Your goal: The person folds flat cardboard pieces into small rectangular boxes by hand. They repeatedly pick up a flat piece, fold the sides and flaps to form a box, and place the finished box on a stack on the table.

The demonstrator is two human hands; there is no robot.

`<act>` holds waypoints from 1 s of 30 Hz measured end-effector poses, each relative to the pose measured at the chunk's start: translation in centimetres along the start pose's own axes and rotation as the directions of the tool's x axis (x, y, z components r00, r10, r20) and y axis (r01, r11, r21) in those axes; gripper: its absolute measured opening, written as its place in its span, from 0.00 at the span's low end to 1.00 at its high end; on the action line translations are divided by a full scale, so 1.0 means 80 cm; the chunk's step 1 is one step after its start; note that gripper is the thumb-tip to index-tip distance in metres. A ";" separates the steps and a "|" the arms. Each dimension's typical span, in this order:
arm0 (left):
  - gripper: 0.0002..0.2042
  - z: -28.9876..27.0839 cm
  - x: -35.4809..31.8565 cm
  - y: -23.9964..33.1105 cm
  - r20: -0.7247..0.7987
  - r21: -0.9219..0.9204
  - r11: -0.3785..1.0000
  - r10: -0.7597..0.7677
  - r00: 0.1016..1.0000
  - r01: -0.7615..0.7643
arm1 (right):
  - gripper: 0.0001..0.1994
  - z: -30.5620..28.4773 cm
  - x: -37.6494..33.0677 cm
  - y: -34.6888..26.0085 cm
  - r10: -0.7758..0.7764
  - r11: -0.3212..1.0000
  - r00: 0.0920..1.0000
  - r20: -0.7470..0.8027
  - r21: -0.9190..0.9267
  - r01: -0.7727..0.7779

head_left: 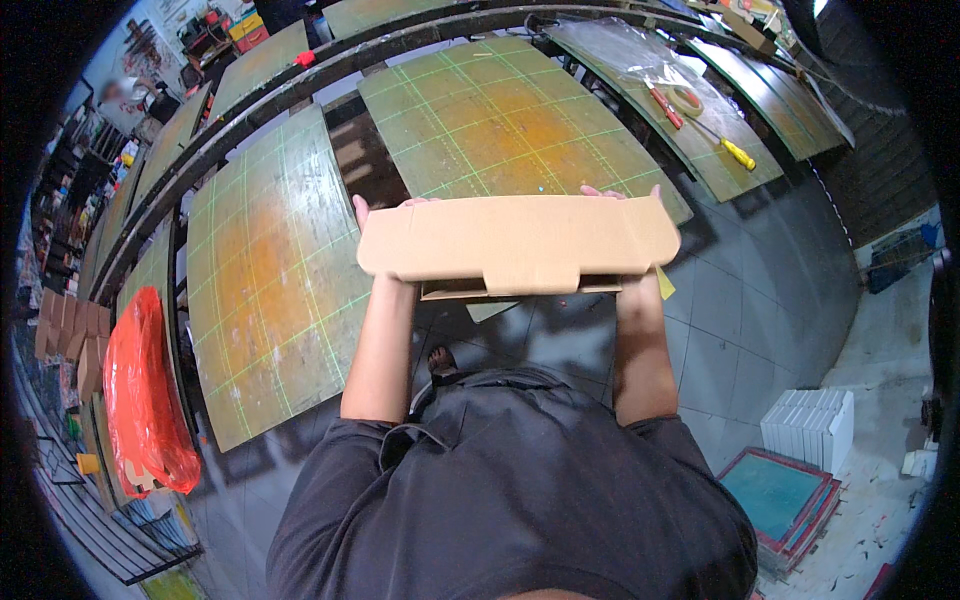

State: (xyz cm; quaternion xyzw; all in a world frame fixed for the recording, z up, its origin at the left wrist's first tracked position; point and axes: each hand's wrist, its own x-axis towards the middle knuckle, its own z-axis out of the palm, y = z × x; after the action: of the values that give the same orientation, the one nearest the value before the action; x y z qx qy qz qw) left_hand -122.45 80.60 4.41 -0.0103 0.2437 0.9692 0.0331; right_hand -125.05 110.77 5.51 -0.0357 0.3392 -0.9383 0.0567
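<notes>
Two broad boards ruled with green grid lines fill most of the middle: a left board [265, 280] and a far board [510, 115]. A red plastic bag [145, 390] slumps on the left. The brown cardboard box [520, 235] is raised in front of the person's chest, beyond the near torso and over the near edge of the far board, with a tabbed flap facing up. It looks light and fairly stiff, dry rather than slippery, though its flaps and tab would likely crease under a hard squeeze; the two ends seem the best hold. The left hand [361, 208] grips the left end and the right hand [656, 195] the right end, fingertips showing past the far edge; the fingers look clamped on the cardboard, palms hidden. Far right lies a yellow-handled screwdriver [738, 153].
</notes>
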 end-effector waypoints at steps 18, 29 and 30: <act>0.25 0.001 0.017 -0.004 0.144 0.163 0.935 0.293 0.945 -0.314 | 0.30 -0.018 0.005 -0.005 -0.035 0.996 0.999 0.007 0.083 0.035; 0.20 -0.017 0.034 -0.018 0.071 0.342 0.908 0.230 0.971 -0.241 | 0.18 0.008 0.010 0.016 -0.257 0.909 0.939 -0.231 -0.388 0.153; 0.21 -0.013 0.034 -0.020 0.064 0.339 0.912 0.223 0.973 -0.231 | 0.20 0.002 0.011 0.016 -0.266 0.901 0.940 -0.214 -0.403 0.164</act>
State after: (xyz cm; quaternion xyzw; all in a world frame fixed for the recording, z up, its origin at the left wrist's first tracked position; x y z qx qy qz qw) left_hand -125.02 81.71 2.63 0.0358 0.4087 0.9088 -0.0755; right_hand -125.81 109.54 4.85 0.0414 0.5124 -0.8517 -0.1017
